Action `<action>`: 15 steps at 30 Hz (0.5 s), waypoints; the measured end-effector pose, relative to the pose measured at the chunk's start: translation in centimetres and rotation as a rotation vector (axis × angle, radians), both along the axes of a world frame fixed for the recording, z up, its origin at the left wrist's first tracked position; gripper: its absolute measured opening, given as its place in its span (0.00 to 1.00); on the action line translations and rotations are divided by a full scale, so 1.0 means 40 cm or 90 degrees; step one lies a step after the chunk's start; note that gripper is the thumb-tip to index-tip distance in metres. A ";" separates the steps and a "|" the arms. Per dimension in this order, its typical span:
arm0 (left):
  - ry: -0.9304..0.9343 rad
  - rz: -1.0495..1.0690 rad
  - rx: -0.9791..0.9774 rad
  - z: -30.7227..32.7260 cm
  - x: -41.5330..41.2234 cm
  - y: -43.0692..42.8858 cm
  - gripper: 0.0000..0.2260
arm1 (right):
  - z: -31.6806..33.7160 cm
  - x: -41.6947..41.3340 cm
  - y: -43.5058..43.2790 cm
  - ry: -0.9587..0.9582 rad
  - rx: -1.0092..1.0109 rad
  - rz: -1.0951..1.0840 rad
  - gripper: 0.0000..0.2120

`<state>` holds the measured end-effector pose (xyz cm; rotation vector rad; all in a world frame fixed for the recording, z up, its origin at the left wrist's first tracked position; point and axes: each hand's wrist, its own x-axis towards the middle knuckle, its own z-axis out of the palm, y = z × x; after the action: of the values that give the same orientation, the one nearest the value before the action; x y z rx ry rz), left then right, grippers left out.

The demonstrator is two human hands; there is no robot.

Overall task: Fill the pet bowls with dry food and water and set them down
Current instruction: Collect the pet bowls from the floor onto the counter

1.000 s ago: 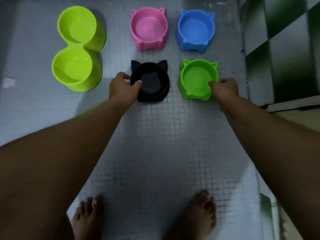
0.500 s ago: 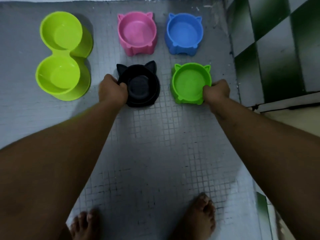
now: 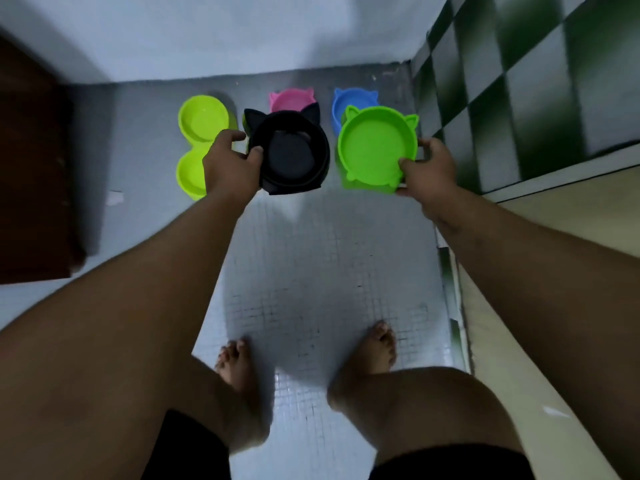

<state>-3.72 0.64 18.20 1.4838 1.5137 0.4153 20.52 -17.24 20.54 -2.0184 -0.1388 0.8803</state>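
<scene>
The left hand (image 3: 230,164) grasps the black bowl (image 3: 289,152) by its left rim, thumb hooked inside — the bowl is lifted off the tiled floor (image 3: 311,258) and tilted toward the camera. The right hand (image 3: 429,168) grips the green bowl (image 3: 375,147) at its right rim, also raised and tilted, its inside empty. The two held bowls sit side by side, close but apart. Behind them on the floor, near the far wall, stand the pink bowl (image 3: 287,98) and the blue bowl (image 3: 343,100), both partly hidden. The yellow-green double bowl (image 3: 199,126) rests at the floor's far left — partly behind the left hand. Bare feet stand at the near edge.
</scene>
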 end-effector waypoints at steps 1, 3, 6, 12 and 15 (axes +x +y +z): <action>-0.006 -0.003 -0.004 0.093 -0.010 -0.006 0.14 | 0.080 -0.011 -0.006 0.001 0.004 -0.005 0.19; -0.032 -0.012 -0.010 0.258 -0.028 -0.013 0.14 | 0.232 -0.033 -0.022 -0.001 0.023 -0.027 0.18; -0.059 -0.029 0.006 0.495 -0.086 -0.009 0.10 | 0.476 -0.074 -0.066 -0.031 0.065 -0.055 0.17; -0.116 -0.094 0.019 0.887 -0.150 -0.002 0.14 | 0.841 -0.144 -0.161 -0.089 0.126 -0.104 0.18; -0.144 -0.135 0.022 1.046 -0.154 -0.018 0.19 | 0.974 -0.190 -0.202 -0.091 0.129 -0.127 0.22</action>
<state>-9.90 -0.10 60.06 1.5504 1.1639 0.4670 12.91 -25.34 59.51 -1.8663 -0.0993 0.5731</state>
